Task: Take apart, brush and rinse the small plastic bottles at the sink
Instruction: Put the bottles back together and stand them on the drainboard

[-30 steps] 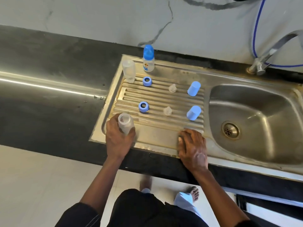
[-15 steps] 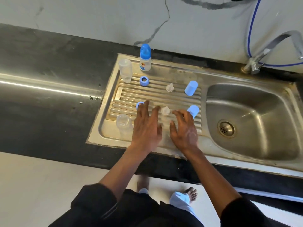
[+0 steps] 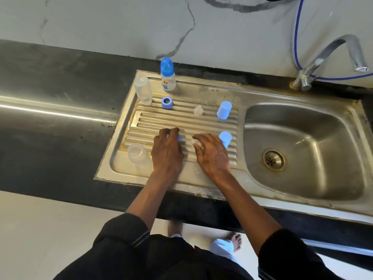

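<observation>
Shiny metal draining board (image 3: 181,122) lies under both hands. The left hand (image 3: 167,154) bends its fingers (image 3: 171,131) and pinches a blue ring (image 3: 179,138). The right hand (image 3: 214,156) curls its fingers (image 3: 201,136) round a small clear teat (image 3: 194,141), which looks blurry. Just left of the left fingers stands an open clear bottle (image 3: 137,156). Just right of the right fingers stands a blue cap (image 3: 225,138).
</observation>
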